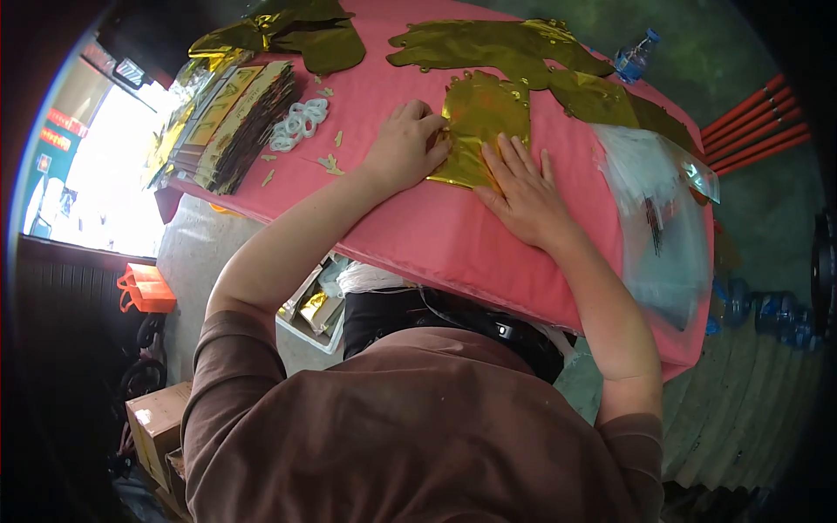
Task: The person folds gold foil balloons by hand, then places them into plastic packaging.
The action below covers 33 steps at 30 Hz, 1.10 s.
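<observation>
A folded sheet of shiny gold foil (481,113) lies on the pink tabletop (418,227) in front of me. My left hand (406,144) rests at its left edge with the fingers curled and pinching the foil's border. My right hand (523,192) lies flat, fingers spread, pressing down on the foil's lower right part.
More gold foil pieces (497,48) spread across the far side of the table. A stack of gold-printed packets (234,122) sits at the left, with white plastic rings (299,123) beside it. Clear plastic bags (658,209) lie at the right. A water bottle (635,57) stands beyond.
</observation>
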Available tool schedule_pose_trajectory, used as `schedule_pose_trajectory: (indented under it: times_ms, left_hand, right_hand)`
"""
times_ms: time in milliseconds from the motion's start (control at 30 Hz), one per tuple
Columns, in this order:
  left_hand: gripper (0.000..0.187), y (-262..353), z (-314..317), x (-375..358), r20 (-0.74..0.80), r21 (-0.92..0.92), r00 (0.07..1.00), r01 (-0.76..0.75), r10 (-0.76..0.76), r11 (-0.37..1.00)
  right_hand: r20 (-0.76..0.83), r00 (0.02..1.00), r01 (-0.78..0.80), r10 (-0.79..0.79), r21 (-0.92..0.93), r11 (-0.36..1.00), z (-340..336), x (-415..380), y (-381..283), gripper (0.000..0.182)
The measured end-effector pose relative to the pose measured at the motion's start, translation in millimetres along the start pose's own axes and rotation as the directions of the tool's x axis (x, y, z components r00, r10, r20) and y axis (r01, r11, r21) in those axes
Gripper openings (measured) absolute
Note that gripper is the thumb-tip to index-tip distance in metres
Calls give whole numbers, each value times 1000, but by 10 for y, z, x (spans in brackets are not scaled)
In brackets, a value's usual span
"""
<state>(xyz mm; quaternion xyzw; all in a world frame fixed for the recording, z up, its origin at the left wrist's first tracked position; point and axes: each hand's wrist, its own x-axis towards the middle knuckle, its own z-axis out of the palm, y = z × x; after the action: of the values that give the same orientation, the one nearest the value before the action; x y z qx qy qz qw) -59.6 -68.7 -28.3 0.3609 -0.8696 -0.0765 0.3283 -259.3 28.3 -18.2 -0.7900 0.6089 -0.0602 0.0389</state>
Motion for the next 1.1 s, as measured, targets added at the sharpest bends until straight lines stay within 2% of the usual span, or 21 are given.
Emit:
schedule_pose_trajectory:
  times_ms: [133, 233, 300, 333, 400, 433, 500, 533, 600, 633, 700, 733, 800, 900, 1033, 1100]
  left_hand:
    - [30, 41, -59, -28, 64, 135, 997, 42, -51, 990]
    - [38, -60, 8, -56, 74, 185, 997, 4, -18, 983]
    - [46, -154, 80, -56, -1, 325, 995, -97, 103, 941]
    - [46, -176, 79, -49, 1, 325, 994, -100, 106, 940]
    - [53, -191, 58, -18, 94, 340, 995, -40, 9, 939]
    - [53, -182, 48, 18, 95, 339, 995, -46, 14, 939]
    - [50, -151, 32, 123, 94, 332, 984, 109, -148, 937]
    - [50, -136, 23, 186, 95, 329, 985, 102, -141, 939]
    - [50, -127, 18, 321, 185, 320, 941, 214, -283, 923]
    - [50, -136, 50, 383, 183, 320, 942, 213, -281, 923]
    - [46, -172, 134, 524, 173, 297, 900, 340, -401, 892]
    - [46, -212, 160, 605, 170, 296, 901, 340, -400, 892]
    - [38, -303, 199, 754, 346, 131, 814, 450, -466, 884]
    - [32, -369, 237, 865, 421, 35, 819, 415, -390, 909]
    - [30, -365, 223, 859, 390, -19, 840, 417, -378, 909]
    - [31, -395, 238, 822, 351, -221, 847, 489, -399, 844]
  right_hand:
    - [16, 1000, -1, 1, 0, 1000, -9, 6, -1, 65]
    - [19, 1000, -1, 1, -2, 1000, -11, 8, -4, 66]
    - [17, 1000, 1, -1, -4, 1000, -8, 2, 0, 67]
    - [15, 1000, 6, -6, -9, 1000, -7, 2, 2, 67]
    - [13, 1000, 6, -6, -10, 1000, 3, 4, 6, 68]
    - [12, 1000, 8, -8, -12, 1000, 5, 4, 6, 68]
    - [17, 1000, 1, -1, -16, 1000, -8, 3, -4, 69]
    - [28, 1000, 2, -1, -21, 1000, -17, 1, -6, 69]
    - [19, 1000, 1, -1, -16, 1000, -7, 0, -1, 69]
    - [15, 1000, 7, -6, -8, 1000, -5, 1, -2, 70]
    - [18, 1000, 4, -4, -4, 1000, -16, 2, -6, 70]
    - [24, 1000, 1, -1, 2, 1000, -22, 2, -8, 70]
    - [31, 1000, -1, 0, 6, 1000, -29, 2, -12, 70]
    - [35, 999, -1, 1, 15, 1000, -37, 3, -14, 70]
    - [31, 1000, 3, -4, 27, 1000, -24, 3, 1, 69]
    - [16, 1000, 6, -6, 22, 1000, -18, -1, 1, 69]
